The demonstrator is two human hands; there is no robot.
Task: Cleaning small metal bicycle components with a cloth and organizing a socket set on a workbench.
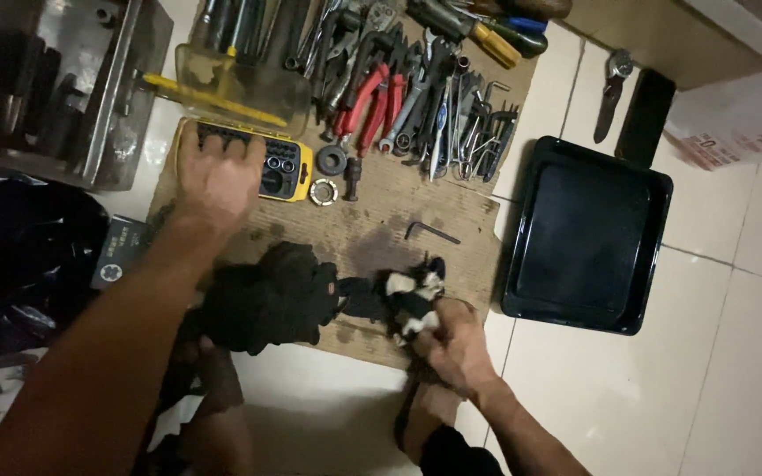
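— What does the person wear on the arms?
— Nothing that shows; both forearms are bare to the frame's edge, with no sleeves, watch or rings visible; the left hand (215, 176) and right hand (458, 348) are ungloved.
— And lower down?
— Bare knees; dark fabric at the bottom edge.

Left hand (216, 172) rests on yellow socket case (262, 159); right hand (454, 345) grips dark rag (403, 300).

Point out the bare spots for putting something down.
Free: inside the black tray; the tiles right of it; cardboard around the hex key. Crowded: the tool pile, the yellow socket case under the left hand.
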